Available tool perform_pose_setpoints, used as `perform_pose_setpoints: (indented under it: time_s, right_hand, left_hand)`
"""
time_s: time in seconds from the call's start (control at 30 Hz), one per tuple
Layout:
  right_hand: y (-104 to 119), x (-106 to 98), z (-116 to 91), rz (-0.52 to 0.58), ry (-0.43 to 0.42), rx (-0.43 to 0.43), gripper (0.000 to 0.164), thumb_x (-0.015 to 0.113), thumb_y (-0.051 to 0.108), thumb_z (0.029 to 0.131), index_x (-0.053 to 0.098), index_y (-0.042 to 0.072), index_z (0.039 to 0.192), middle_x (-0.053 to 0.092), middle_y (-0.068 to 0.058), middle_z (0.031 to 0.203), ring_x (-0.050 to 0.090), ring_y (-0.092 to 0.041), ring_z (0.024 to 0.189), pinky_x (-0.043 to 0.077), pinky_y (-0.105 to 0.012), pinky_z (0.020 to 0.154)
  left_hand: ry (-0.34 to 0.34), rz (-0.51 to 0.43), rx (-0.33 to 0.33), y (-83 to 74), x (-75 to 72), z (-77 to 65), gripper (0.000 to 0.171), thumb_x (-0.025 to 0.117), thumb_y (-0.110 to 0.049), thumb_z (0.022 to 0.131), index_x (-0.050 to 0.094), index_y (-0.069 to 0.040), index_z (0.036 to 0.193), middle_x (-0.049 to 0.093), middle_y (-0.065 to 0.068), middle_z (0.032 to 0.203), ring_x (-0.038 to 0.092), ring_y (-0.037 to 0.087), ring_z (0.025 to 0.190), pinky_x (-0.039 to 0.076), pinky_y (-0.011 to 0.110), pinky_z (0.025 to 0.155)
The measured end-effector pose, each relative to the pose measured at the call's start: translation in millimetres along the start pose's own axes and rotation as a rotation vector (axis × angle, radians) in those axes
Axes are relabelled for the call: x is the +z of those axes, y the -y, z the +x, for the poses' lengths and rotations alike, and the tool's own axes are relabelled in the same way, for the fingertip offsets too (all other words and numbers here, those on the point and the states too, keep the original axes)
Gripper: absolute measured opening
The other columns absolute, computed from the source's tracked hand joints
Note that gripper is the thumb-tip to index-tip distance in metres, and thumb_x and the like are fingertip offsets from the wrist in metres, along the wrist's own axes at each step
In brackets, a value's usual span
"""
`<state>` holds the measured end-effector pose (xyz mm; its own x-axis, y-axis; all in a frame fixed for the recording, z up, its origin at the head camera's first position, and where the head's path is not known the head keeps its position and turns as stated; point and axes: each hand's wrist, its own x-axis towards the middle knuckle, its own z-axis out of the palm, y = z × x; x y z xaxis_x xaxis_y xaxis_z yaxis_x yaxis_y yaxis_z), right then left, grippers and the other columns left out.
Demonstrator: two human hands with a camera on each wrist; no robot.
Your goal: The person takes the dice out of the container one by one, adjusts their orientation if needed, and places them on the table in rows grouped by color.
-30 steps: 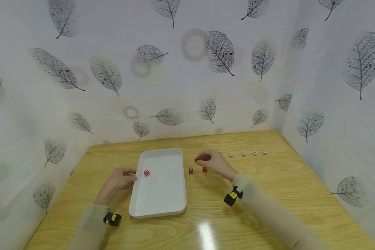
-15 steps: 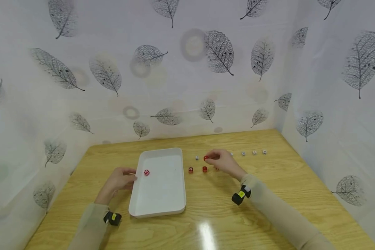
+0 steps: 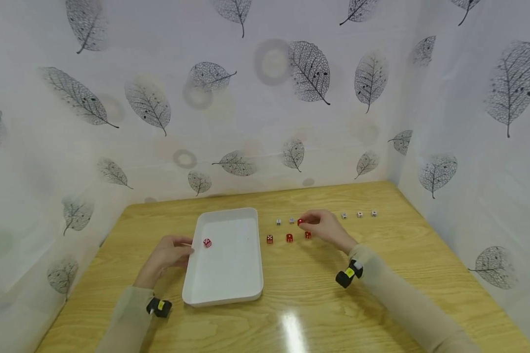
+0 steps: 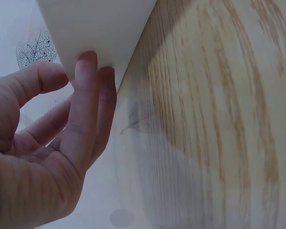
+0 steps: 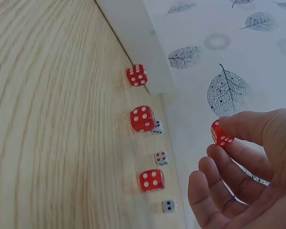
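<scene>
My right hand (image 3: 326, 229) pinches a red die (image 5: 222, 133) between thumb and index finger, the other fingers loosely curved below. In the head view it hovers over a row of small white dice, hiding part of it. Three red dice stand on the table in front of that row: one by the tray (image 3: 270, 239), one in the middle (image 3: 289, 238), and one close below my hand (image 3: 307, 235). At the left long side of the white tray (image 3: 229, 289), my left hand (image 3: 170, 257) grips the rim, fingertips against the outer wall (image 4: 100, 28).
Inside the tray lies another red die (image 3: 207, 242). White dice show left of the right hand (image 3: 278, 222), and several more, such as a far one (image 3: 374, 214), to its right. Leaf-patterned curtains (image 3: 247, 122) close off the back and sides of the wooden table (image 3: 327, 314).
My right hand has travelled to the right along the white dice, carrying the red die. Two white dice and the third red die are now uncovered. The left hand stays at the tray.
</scene>
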<state>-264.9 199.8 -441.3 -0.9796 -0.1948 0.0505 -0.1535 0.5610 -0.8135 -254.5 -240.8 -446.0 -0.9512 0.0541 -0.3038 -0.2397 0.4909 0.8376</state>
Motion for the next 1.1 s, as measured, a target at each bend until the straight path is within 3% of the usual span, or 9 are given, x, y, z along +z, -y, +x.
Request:
perform_pose_setpoints:
  time_s: [0.43,0.9,1.1]
  right_hand:
    - [-26,-19,-5,-0.087,-0.028,0.02,0.025,0.07,0.022,0.09,0.071,0.008,0.111,0.072,-0.008,0.105,0.065,-0.021,0.097,0.055,-0.038,0.085]
    - [-60,-36,-7,-0.187,0.034,0.035,0.019,0.072,0.021,0.089,0.073,0.01,0.105,0.072,-0.006,0.104,0.065,-0.019,0.095,0.054,-0.041,0.088]
    - [-63,-39,-6,-0.213,0.051,0.041,0.017,0.072,0.019,0.088,0.074,0.01,0.103,0.071,-0.005,0.1,0.062,-0.017,0.09,0.052,-0.035,0.079]
  left_hand:
    - [-0.007,-0.01,0.0,0.8,0.7,1.3,0.043,0.064,-0.007,0.092,0.054,0.009,0.13,0.062,0.028,0.121,0.07,0.022,0.088,0.062,0.038,0.075]
    - [0.003,-0.001,0.008,-1.1,0.8,-0.9,0.041,0.061,-0.007,0.093,0.054,0.009,0.13,0.065,0.026,0.117,0.07,0.022,0.088,0.062,0.038,0.074]
    - [-0.001,-0.008,0.009,-0.8,1.2,-1.4,0.042,0.062,-0.006,0.092,0.053,0.01,0.13,0.065,0.026,0.116,0.071,0.022,0.086,0.062,0.038,0.073]
